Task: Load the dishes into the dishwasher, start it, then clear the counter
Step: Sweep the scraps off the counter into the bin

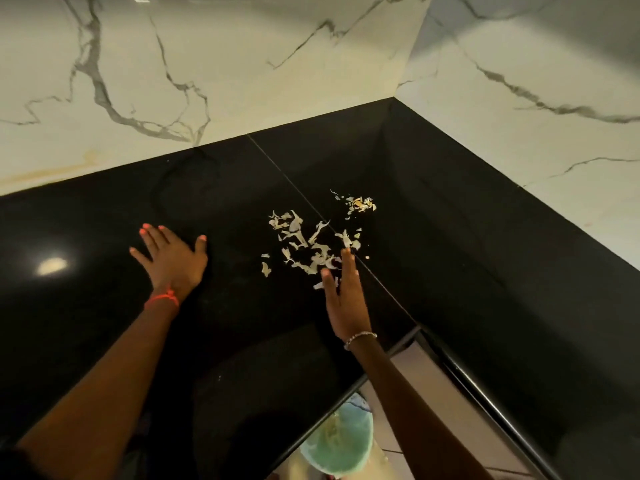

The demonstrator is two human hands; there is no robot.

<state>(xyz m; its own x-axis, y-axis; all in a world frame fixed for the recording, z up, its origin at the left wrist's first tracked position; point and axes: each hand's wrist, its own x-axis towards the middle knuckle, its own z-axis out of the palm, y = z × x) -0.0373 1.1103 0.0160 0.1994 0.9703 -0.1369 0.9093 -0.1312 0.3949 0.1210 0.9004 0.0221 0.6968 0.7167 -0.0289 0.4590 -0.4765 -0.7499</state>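
Pale vegetable peel scraps (pixel 304 244) lie scattered on the black counter (pixel 450 258) near its inner corner, with a smaller heap of scraps (pixel 360 203) just behind. My right hand (pixel 343 296) stands on edge with fingers straight, its fingertips touching the near side of the scraps. My left hand (pixel 173 258) rests flat on the counter to the left, fingers spread, holding nothing. A red thread sits on the left wrist and a bead bracelet on the right.
White marble walls (pixel 207 64) close the corner behind and to the right. Below the counter's front edge (pixel 346 393) a green-lined bin (pixel 343 441) stands on the floor. A seam (pixel 277 168) runs across the counter.
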